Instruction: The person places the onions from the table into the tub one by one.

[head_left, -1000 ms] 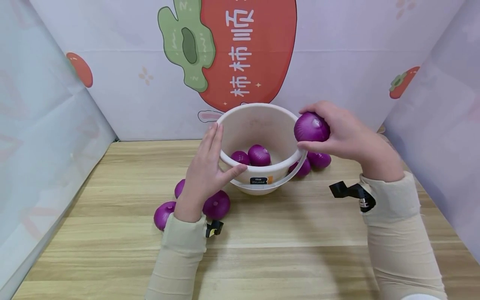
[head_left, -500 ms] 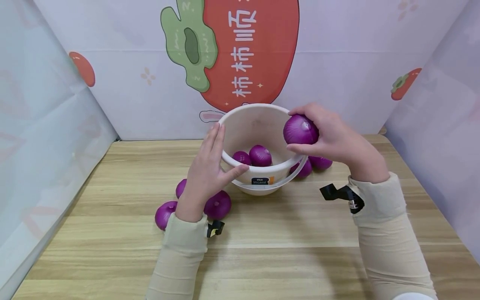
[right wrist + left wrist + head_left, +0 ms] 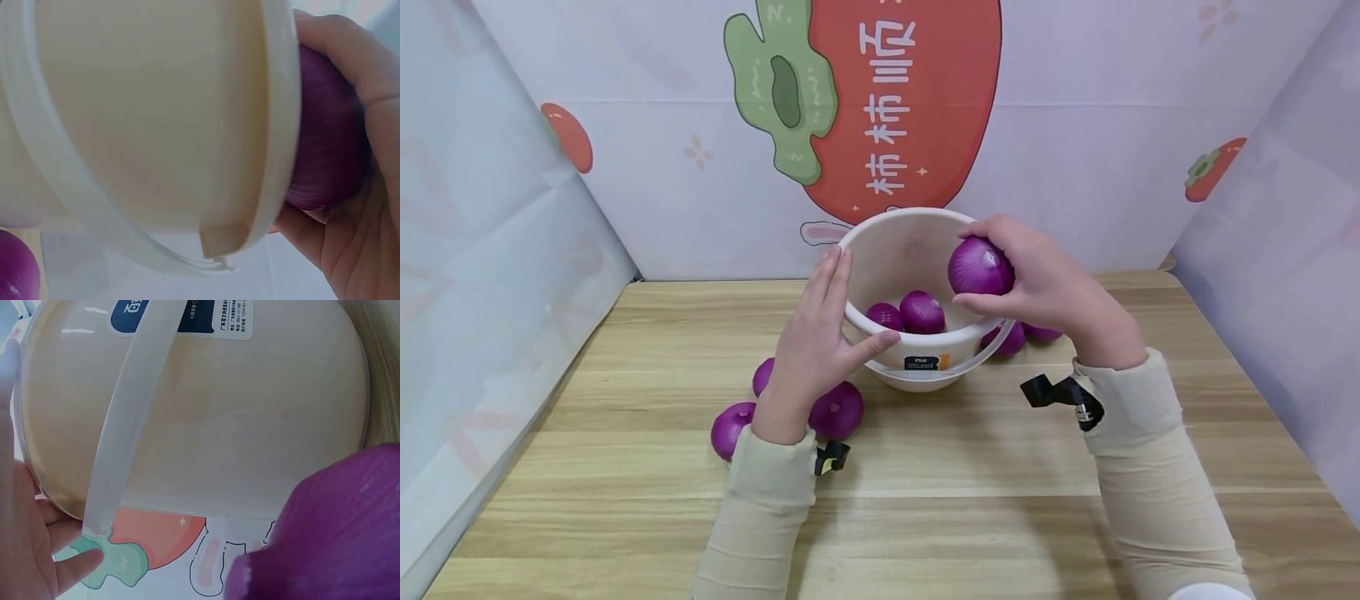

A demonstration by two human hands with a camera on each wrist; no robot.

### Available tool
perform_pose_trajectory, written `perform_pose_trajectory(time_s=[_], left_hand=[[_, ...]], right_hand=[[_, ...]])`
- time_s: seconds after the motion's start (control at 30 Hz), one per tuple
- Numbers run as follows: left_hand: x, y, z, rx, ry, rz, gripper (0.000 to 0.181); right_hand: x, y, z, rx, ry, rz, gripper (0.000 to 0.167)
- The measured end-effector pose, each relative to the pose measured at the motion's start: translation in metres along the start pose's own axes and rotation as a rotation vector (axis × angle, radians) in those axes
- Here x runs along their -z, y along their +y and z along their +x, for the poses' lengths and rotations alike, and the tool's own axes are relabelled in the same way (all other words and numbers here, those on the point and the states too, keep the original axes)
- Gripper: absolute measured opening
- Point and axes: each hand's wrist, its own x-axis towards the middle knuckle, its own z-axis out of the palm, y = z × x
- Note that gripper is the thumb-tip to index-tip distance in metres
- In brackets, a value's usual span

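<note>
A purple onion (image 3: pixel 981 267) is gripped in my right hand (image 3: pixel 1037 279), over the right part of the white bucket (image 3: pixel 917 340). In the right wrist view the held onion (image 3: pixel 330 128) shows past the bucket's rim, with my fingers and thumb around it. My left hand (image 3: pixel 816 342) rests against the bucket's left side, fingers straight along the rim and thumb spread across the front. Two onions are visible inside the bucket, one of them a rounder onion (image 3: pixel 922 312). The left wrist view shows the bucket wall (image 3: pixel 250 419) and its handle (image 3: pixel 134 419).
Several purple onions lie on the wooden table (image 3: pixel 962 517). An onion (image 3: pixel 837 410) and another onion (image 3: pixel 730 429) are near my left wrist; an onion (image 3: pixel 1006 340) sits right of the bucket beside a partly hidden one. A printed backdrop (image 3: pixel 1075 150) stands behind.
My right hand has moved left with the onion, from beside the bucket's right rim to over its opening. The left hand stays on the bucket.
</note>
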Motion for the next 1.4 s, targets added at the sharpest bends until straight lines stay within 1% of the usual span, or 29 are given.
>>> perform_pose_trajectory(time_s=[0.17,0.33,0.6,0.73,1.13,1.3,1.4], left_hand=[[-0.001,0.0,0.0,-0.007,0.005,-0.002,0.114],[-0.002,-0.001,-0.001,-0.005,0.006,-0.002,0.112],[-0.002,-0.001,0.0,-0.01,0.011,0.001,0.115],[-0.002,-0.001,0.0,-0.012,0.011,0.004,0.115],[-0.001,-0.001,0.0,0.0,0.009,0.002,0.116],[-0.001,0.0,-0.001,-0.001,0.012,-0.005,0.116],[-0.001,0.0,0.0,-0.004,0.011,-0.008,0.116]], right_hand=[[-0.007,0.003,0.0,0.019,0.02,0.016,0.064],[-0.011,0.003,0.001,0.042,0.023,0.02,0.067],[-0.015,0.003,0.002,0.007,-0.021,0.015,0.071],[-0.015,0.004,0.002,0.008,-0.033,-0.001,0.068],[-0.013,0.007,0.0,0.061,-0.031,-0.03,0.053],[-0.01,0.005,-0.001,0.046,-0.058,-0.047,0.052],[-0.007,0.003,-0.002,0.039,-0.079,-0.075,0.053]])
